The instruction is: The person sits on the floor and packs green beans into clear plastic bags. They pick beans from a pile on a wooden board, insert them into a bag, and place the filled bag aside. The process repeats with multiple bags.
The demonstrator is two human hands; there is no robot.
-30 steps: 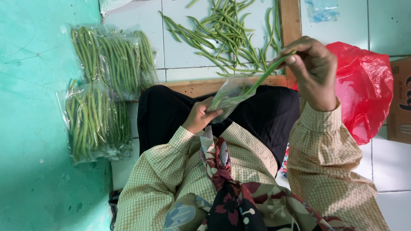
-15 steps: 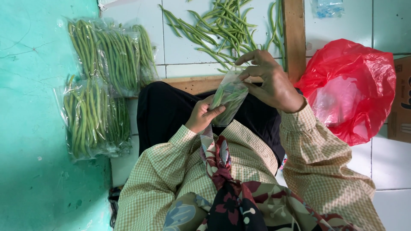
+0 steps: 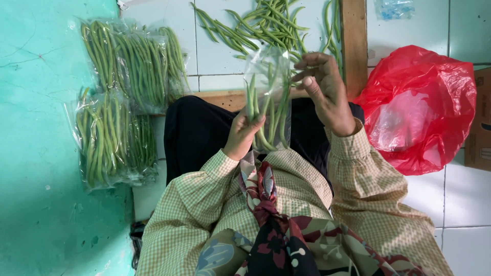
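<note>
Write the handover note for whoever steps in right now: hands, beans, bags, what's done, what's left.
Left hand: grips the clear bag low down, a few beans inside.
Right hand: at the bag's mouth, fingers on its top edge.
Done: filled bags lie stacked on the floor to the left.
Left: loose beans remain piled on the tiles ahead, by the wooden frame. This bag looks only partly full.
Red bag sits at the right.

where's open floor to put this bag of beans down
Bare white tile lies between the packed bean bags and the loose green beans; more bare tile between the wooden strip and red plastic bag. The bean pile is crowded.
</note>
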